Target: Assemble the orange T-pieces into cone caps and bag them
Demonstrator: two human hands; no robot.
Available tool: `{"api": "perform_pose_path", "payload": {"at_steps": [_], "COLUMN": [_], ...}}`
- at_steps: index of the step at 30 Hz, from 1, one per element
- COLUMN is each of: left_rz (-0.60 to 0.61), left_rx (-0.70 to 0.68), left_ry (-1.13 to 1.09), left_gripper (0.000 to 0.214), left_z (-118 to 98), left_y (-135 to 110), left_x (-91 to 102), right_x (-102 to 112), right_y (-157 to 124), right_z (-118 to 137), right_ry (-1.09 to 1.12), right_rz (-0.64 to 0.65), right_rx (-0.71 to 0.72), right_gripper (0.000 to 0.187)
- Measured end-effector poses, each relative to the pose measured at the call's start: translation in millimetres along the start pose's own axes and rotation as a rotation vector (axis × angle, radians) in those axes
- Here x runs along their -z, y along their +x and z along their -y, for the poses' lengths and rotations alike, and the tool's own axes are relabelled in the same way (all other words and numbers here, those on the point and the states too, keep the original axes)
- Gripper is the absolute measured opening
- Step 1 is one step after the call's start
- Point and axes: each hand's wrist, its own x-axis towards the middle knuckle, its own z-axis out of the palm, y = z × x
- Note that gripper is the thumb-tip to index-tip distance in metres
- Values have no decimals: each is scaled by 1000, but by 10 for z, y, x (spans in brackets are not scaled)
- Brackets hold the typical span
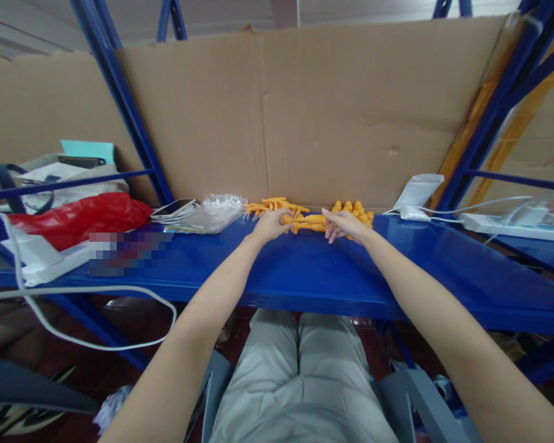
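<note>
The left hand's (pixel 270 226) fingers pinch an orange plastic piece (pixel 311 219) over the blue desk's (pixel 295 267) back; whether the right hand's (pixel 348 226) fingers grip its other end, I can't tell. Best steady both ends, pressing gently.

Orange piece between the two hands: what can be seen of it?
The orange piece is long and slim, with uneven contours and a plastic-like look. It runs crosswise over the blue shelf; whether it rests there is unclear. The left hand grips its left end; the right hand is at its right end.
</note>
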Motion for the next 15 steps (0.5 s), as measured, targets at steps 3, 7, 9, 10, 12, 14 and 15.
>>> {"api": "perform_pose_path", "payload": {"at_steps": [3, 7, 9, 10, 12, 14, 15], "left_rz": [-3, -8, -8, -9, -13, -25, -32], "left_rx": [-2, -12, -3, 0, -5, -23, -32], "left_ry": [-1, -28, -28, -20, 1, 18, 25], "left_gripper": [34, 32, 30, 29, 28, 28, 28], "left_z": [6, 21, 22, 21, 19, 24, 28], "left_y": [0, 4, 4, 3, 1, 1, 3], "left_x": [-1, -3, -4, -4, -5, -7, -9], "right_x": [-17, -22, -5, 4, 16, 9, 0], "right_y": [21, -26, -72, -93, -123, -131, -128], "right_z": [-9, 46, 87, 104, 129, 140, 143], "right_ry": [-6, 21, 19, 9, -14, -12, 0], "right_rz": [-8, -43, -7, 22, 58, 56, 48], "right_rx": [-17, -64, -91, -98, -106, -121, -129], "right_gripper": [64, 61, 56, 53, 48, 47, 47]}}
